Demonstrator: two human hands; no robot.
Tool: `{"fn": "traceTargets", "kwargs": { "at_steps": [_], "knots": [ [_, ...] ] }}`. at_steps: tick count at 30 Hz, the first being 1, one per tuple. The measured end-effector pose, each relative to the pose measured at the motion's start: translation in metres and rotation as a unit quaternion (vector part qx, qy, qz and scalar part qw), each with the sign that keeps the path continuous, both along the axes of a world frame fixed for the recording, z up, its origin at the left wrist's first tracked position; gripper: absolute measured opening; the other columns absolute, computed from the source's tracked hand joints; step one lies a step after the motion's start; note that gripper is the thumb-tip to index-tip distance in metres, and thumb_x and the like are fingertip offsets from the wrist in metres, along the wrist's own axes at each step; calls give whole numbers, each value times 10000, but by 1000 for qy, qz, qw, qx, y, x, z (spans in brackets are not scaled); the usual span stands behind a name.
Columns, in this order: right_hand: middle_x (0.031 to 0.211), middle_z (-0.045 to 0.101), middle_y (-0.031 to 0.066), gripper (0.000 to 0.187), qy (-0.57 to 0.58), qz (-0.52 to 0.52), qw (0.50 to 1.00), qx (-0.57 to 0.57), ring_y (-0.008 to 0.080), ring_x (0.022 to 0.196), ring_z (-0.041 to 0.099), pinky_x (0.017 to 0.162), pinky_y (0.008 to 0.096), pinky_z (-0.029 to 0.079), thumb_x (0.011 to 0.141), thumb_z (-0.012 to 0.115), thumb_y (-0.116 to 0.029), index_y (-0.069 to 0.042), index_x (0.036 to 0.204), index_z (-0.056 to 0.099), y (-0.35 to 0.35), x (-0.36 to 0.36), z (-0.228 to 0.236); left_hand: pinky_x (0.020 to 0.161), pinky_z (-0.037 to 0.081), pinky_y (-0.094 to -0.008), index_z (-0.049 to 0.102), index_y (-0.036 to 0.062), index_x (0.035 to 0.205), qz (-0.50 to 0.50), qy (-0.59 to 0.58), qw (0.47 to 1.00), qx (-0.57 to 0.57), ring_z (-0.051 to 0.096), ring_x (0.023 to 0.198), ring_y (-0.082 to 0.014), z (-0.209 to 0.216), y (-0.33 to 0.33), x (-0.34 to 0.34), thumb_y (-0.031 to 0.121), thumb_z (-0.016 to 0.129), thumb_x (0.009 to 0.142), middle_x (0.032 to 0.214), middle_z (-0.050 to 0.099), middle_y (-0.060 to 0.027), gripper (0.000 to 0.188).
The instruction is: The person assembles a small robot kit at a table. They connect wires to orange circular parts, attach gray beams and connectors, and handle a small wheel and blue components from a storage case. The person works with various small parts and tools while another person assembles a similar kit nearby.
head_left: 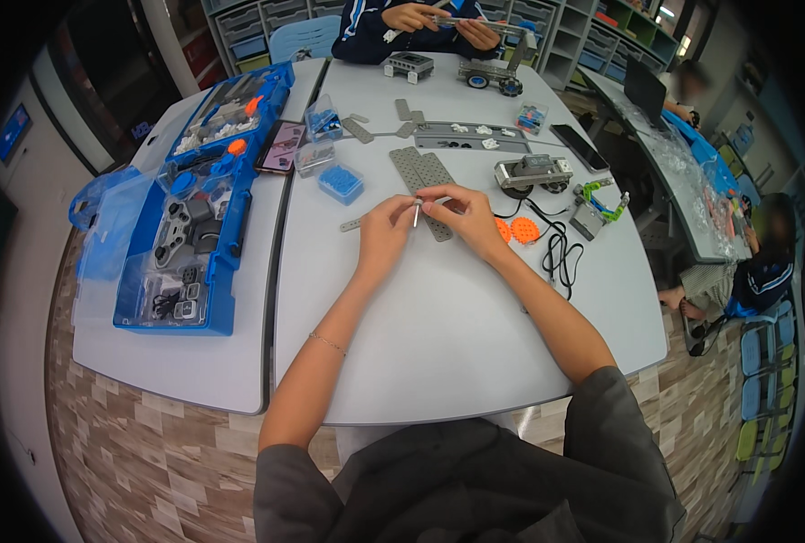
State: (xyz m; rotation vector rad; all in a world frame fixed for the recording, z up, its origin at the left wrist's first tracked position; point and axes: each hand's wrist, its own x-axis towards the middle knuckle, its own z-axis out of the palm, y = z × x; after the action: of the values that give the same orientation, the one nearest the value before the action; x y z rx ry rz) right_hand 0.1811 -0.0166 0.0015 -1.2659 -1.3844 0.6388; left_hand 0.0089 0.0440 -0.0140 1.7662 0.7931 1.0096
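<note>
My left hand (387, 232) and my right hand (465, 217) meet over the middle of the white table. Between their pinched fingertips is a short, thin metal rod (416, 217), its lower end pointing down toward me. Fingers partly cover its upper end, so I cannot make out whether a small part sits on it. Two grey perforated plates (406, 170) lie just beyond and under my fingers. Beside my left wrist rests a short grey perforated strip (351, 225). Right of my right hand are two orange gears (525, 230) and a looped black cable (561, 259).
A blue parts case (223, 281) with a grey game controller (181, 232) stands open at left. Small bins, including one of blue pins (340, 182), sit ahead. A wheeled grey build (533, 172) and a black phone (580, 147) lie at right. Opposite, another person's hands (477, 34) hold parts.
</note>
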Motion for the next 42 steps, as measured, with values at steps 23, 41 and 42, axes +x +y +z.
{"fn": "traceTargets", "kwargs": {
  "at_steps": [23, 41, 42],
  "knots": [
    [993, 696, 33, 525, -151, -9, 985, 85, 127, 786, 577, 734, 265, 529, 660, 931, -238, -89, 1137, 767, -1, -4, 4, 741, 544, -296, 722, 10, 1064, 1, -52, 998, -19, 695, 802, -128, -17, 12, 4, 71, 660, 939, 869, 749, -88, 152],
    [878, 689, 40, 498, -217, -11, 970, 107, 140, 768, 599, 736, 272, 517, 670, 903, -107, -73, 1150, 774, -7, -13, 18, 658, 528, -267, 713, -24, 1055, 13, -70, 997, 7, 670, 739, -112, -11, 4, 4, 36, 652, 941, 846, 742, -84, 143],
    [914, 701, 50, 464, -212, -3, 972, 104, 139, 790, 615, 756, 266, 523, 710, 881, -86, -53, 1159, 768, -6, -12, 17, 661, 532, -270, 712, -22, 1057, 16, -62, 998, -3, 681, 746, -120, -10, 4, 4, 34, 654, 940, 852, 745, -90, 142]
  ]
}}
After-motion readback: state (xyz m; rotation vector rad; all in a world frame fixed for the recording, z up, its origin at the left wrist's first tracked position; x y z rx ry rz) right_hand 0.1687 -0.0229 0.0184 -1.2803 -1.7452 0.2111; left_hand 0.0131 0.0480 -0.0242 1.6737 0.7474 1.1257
